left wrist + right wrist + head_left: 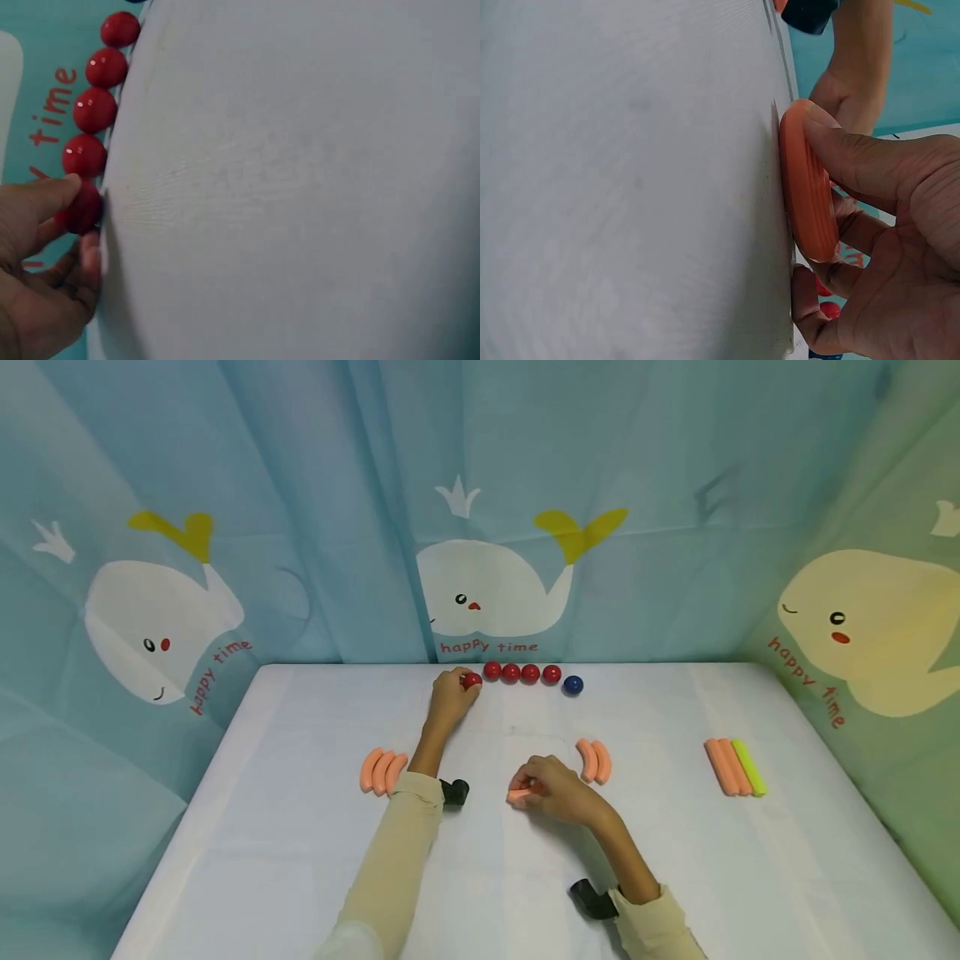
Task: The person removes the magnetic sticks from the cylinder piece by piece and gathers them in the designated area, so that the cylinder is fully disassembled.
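At the table's far edge my left hand point(451, 695) pinches a red ball point(472, 681) between thumb and fingers. In the left wrist view that red ball point(81, 208) sits at the near end of a line of red balls point(94, 110). Closer to me, my right hand point(553, 787) holds an orange curved, sausage-like piece point(519, 795) low over the table. Ridges along the side of this sausage-like piece point(810, 184) show in the right wrist view, with the thumb on its upper end. Whether it touches the table I cannot tell.
A dark blue ball point(573, 685) ends the red row on the right. Three curved orange pieces point(382, 772) lie left of my left forearm, two more point(594, 762) beyond my right hand. Two straight orange sticks point(727, 767) and a yellow-green one point(749, 768) lie far right.
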Action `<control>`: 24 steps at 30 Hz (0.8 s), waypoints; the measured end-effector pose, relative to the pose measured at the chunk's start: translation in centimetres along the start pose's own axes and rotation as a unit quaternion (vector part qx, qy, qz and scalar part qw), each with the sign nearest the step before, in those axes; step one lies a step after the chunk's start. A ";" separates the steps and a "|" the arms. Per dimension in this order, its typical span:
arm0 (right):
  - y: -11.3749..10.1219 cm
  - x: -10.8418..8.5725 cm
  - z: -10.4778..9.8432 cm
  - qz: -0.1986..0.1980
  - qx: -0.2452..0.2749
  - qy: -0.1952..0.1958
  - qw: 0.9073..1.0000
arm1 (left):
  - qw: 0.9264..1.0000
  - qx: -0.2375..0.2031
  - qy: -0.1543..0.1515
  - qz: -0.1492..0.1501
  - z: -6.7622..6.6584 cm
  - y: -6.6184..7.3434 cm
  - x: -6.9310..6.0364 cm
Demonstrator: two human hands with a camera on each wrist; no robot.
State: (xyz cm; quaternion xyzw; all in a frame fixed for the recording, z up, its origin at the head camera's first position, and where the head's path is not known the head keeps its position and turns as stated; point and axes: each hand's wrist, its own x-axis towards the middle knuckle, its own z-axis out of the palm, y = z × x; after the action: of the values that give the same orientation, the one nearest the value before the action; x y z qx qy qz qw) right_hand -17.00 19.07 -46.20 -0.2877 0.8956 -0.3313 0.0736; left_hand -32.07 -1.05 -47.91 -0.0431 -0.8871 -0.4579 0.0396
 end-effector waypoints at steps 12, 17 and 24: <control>-0.1 0.0 0.1 0.007 -0.007 0.001 1.000 | 0.996 -0.074 0.044 -0.019 1.0 -0.7 1.8; -0.3 -0.1 -0.1 0.014 -0.004 -0.001 1.000 | 0.995 -0.089 0.046 -0.030 1.0 -0.7 2.0; -0.3 -0.1 -0.1 0.016 0.000 -0.003 1.000 | 0.993 -0.102 0.041 -0.045 0.9 -0.7 1.8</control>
State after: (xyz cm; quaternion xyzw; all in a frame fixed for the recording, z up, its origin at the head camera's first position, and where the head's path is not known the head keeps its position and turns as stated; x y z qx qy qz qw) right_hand -16.82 18.99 -45.91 -0.2744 0.8998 -0.3292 0.0813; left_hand -33.98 -0.65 -48.80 0.0120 -0.8347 -0.5483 0.0502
